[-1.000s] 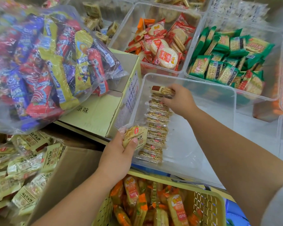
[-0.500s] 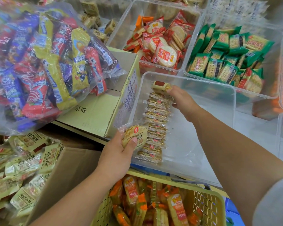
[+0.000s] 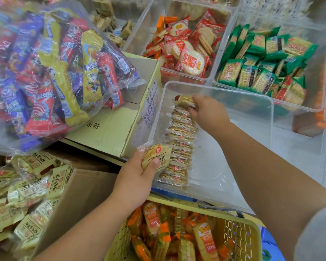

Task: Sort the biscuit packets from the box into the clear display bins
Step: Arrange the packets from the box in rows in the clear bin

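A clear display bin (image 3: 233, 95) sits in the middle with a row of yellow biscuit packets (image 3: 181, 140) standing on edge along its left wall. My right hand (image 3: 207, 112) reaches into the bin and pinches one packet (image 3: 183, 100) at the far end of the row. Over the bin's near left corner, my left hand (image 3: 137, 178) grips another yellow biscuit packet (image 3: 158, 153). The cardboard box (image 3: 79, 196) at lower left holds several more of these packets (image 3: 26, 187).
A big clear bag of mixed colourful snacks (image 3: 51, 68) lies on a closed yellow carton (image 3: 111, 129) at left. Behind are bins of red round biscuits (image 3: 184, 48) and green packets (image 3: 262, 59). A yellow basket (image 3: 239, 234) with orange packets stands below.
My right hand has kept hold of its packet at the far end of the row, shifting it slightly. My left hand has stayed in place with its packet.
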Action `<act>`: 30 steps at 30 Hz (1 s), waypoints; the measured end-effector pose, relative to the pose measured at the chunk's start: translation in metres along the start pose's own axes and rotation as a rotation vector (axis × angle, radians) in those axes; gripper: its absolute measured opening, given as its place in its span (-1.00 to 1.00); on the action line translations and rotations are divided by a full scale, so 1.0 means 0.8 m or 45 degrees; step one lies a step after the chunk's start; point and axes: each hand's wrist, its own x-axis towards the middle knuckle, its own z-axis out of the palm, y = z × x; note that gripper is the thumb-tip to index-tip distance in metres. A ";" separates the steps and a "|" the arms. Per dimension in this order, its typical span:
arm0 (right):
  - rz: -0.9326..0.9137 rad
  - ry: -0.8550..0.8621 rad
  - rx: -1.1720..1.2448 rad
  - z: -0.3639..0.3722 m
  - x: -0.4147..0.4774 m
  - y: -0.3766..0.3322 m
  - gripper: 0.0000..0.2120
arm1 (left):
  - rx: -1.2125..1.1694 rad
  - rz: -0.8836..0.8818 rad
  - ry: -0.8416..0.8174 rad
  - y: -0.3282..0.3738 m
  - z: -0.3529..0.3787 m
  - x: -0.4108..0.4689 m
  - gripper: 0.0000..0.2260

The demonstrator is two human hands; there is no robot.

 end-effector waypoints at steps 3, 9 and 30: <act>0.020 -0.082 -0.224 -0.005 0.011 -0.016 -0.87 | 0.014 0.005 -0.003 -0.001 0.000 0.000 -0.84; 0.117 -0.221 -0.465 -0.005 0.023 -0.037 -0.77 | 0.016 -0.002 -0.003 0.000 0.001 -0.001 -0.87; 0.903 -0.160 1.345 0.021 -0.002 -0.012 -0.48 | 0.001 -0.037 -0.007 0.003 -0.002 -0.001 -0.68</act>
